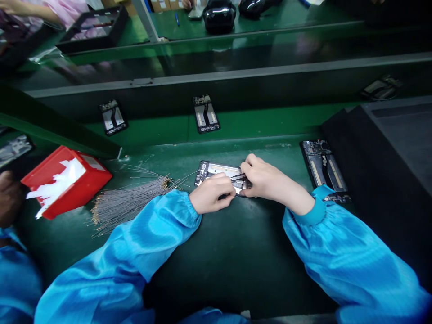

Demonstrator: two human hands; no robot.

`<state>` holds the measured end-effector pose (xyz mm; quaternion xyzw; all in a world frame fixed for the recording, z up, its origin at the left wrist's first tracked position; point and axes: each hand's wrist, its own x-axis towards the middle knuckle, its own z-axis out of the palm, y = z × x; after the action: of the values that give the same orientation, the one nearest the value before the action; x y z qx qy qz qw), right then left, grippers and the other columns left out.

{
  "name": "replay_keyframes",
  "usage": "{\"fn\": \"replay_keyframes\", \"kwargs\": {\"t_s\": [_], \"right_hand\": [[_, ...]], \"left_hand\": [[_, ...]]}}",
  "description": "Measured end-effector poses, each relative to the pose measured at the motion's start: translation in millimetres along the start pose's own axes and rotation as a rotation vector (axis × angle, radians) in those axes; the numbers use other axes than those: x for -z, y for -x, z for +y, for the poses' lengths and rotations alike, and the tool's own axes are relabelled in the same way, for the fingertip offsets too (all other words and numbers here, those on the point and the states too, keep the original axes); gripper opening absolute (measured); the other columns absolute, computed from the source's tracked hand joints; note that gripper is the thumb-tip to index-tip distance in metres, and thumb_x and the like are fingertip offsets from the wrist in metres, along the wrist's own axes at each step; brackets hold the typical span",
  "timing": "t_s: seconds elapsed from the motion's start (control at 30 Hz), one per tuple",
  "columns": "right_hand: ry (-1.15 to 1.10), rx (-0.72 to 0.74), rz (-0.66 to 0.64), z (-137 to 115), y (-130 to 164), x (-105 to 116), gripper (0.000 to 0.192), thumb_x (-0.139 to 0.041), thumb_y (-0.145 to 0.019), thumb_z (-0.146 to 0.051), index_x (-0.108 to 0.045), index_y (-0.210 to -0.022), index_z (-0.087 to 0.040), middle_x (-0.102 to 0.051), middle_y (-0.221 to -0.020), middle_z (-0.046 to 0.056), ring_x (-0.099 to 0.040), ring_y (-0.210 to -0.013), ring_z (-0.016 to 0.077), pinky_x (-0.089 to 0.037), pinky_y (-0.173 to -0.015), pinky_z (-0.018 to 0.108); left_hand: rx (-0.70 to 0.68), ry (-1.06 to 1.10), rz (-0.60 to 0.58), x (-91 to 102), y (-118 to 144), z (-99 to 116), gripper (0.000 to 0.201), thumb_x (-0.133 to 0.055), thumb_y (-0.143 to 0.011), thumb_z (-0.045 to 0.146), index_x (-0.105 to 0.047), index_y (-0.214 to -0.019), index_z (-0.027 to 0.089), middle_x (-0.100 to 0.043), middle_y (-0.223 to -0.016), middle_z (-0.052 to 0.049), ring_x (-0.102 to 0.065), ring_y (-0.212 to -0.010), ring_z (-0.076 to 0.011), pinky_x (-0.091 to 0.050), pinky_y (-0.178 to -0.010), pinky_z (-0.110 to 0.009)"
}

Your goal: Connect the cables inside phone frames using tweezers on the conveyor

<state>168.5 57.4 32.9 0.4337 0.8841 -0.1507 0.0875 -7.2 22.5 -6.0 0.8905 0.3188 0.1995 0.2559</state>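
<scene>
An opened phone (216, 168) lies sideways on the green bench, its circuit board showing at the left end and pale metal in its middle. My right hand (265, 177) is closed around its right end, index finger at the far edge and thumb at the near edge. My left hand (214, 192) is pinched at the near edge; what its fingertips hold is too small to make out. Between the hands runs a narrow dark piece, partly hidden. Left of my left hand lies a bundle of thin grey cables (126, 204), its loose ends pointing towards the phone.
A red box (79, 189) with torn white paper stands at left, by a green post. More opened phones lie at right (326, 168) and on the green strip behind (205, 114) (114, 118). A black tray (381, 180) borders the right. Another person's hand (9, 198) shows at far left.
</scene>
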Motion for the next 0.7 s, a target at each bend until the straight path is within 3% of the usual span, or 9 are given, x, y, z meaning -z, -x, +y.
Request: {"fn": "replay_keyframes", "kwargs": {"t_s": [0.13, 0.2, 0.27, 0.33, 0.43, 0.53, 0.63, 0.7], "right_hand": [[0.017, -0.045, 0.008, -3.7, 1.1, 0.2, 0.033, -0.062, -0.063, -0.032, -0.05, -0.089, -0.016, -0.045, -0.095, 0.01, -0.049, -0.084, 0.0243, -0.041, -0.061, 0.031], [-0.003, -0.035, 0.014, -1.8, 1.6, 0.0, 0.034, -0.063, -0.063, -0.033, -0.05, -0.091, -0.016, -0.045, -0.095, 0.01, -0.049, -0.083, 0.0236, -0.04, -0.061, 0.031], [-0.042, -0.005, 0.031, 1.2, 2.1, -0.8, 0.036, -0.063, -0.064, -0.034, -0.05, -0.092, -0.017, -0.045, -0.095, 0.01, -0.049, -0.082, 0.0223, -0.04, -0.062, 0.03], [-0.076, 0.035, 0.066, 2.4, 2.4, -2.9, 0.039, -0.063, -0.066, -0.039, -0.049, -0.095, -0.017, -0.046, -0.095, 0.009, -0.048, -0.082, 0.0215, -0.04, -0.064, 0.03], [-0.034, 0.088, 0.156, -1.9, 2.8, -8.4, 0.049, -0.064, -0.063, -0.049, -0.05, -0.098, -0.017, -0.047, -0.096, 0.01, -0.047, -0.085, 0.0237, -0.039, -0.069, 0.033], [0.07, 0.128, 0.258, -1.5, 2.3, -15.1, 0.054, -0.068, -0.058, -0.05, -0.051, -0.099, -0.018, -0.048, -0.096, 0.01, -0.046, -0.086, 0.0252, -0.037, -0.07, 0.035], [0.126, 0.131, 0.319, 17.8, -1.4, -17.7, 0.048, -0.068, -0.059, -0.044, -0.052, -0.097, -0.019, -0.05, -0.093, 0.008, -0.046, -0.084, 0.024, -0.036, -0.07, 0.034], [0.174, 0.024, 0.4, 37.7, -4.6, -16.3, 0.045, -0.064, -0.063, -0.04, -0.051, -0.1, -0.018, -0.05, -0.093, 0.01, -0.046, -0.085, 0.0254, -0.035, -0.068, 0.034]], "left_hand": [[-0.022, -0.049, 0.029, 1.7, 5.4, 2.8, 0.016, -0.043, -0.078, 0.02, -0.056, -0.068, 0.018, -0.054, -0.065, -0.001, -0.046, -0.068, -0.0139, -0.04, -0.068, -0.026], [0.002, -0.117, 0.104, 7.6, 6.6, 2.1, 0.018, -0.044, -0.077, 0.023, -0.057, -0.066, 0.018, -0.053, -0.063, -0.001, -0.046, -0.066, -0.0143, -0.04, -0.068, -0.028], [0.113, -0.228, 0.232, 17.0, 1.7, -3.6, 0.019, -0.043, -0.079, 0.023, -0.059, -0.069, 0.018, -0.055, -0.069, -0.003, -0.047, -0.071, -0.0156, -0.04, -0.072, -0.031], [0.278, -0.366, 0.326, 27.6, -11.7, -16.2, 0.02, -0.044, -0.08, 0.024, -0.062, -0.082, 0.017, -0.056, -0.088, -0.007, -0.048, -0.088, -0.0198, -0.039, -0.081, -0.036], [0.535, -0.5, 0.293, 40.0, -44.4, -45.4, 0.033, -0.048, -0.081, 0.036, -0.057, -0.11, 0.026, -0.037, -0.127, -0.009, -0.031, -0.117, -0.0323, -0.03, -0.093, -0.047], [0.829, -0.44, 0.144, 45.7, -78.5, -74.0, 0.049, -0.047, -0.077, 0.057, -0.045, -0.122, 0.038, -0.021, -0.139, -0.006, -0.023, -0.121, -0.0427, -0.025, -0.094, -0.056], [0.91, -0.456, 0.118, 44.6, -101.0, -89.7, 0.055, -0.047, -0.075, 0.061, -0.04, -0.125, 0.041, -0.018, -0.141, -0.006, -0.028, -0.119, -0.0441, -0.027, -0.092, -0.056], [0.886, -0.492, 0.143, 40.7, -108.0, -92.8, 0.052, -0.049, -0.076, 0.057, -0.041, -0.124, 0.04, -0.019, -0.14, -0.007, -0.032, -0.116, -0.0431, -0.031, -0.089, -0.055]]}}
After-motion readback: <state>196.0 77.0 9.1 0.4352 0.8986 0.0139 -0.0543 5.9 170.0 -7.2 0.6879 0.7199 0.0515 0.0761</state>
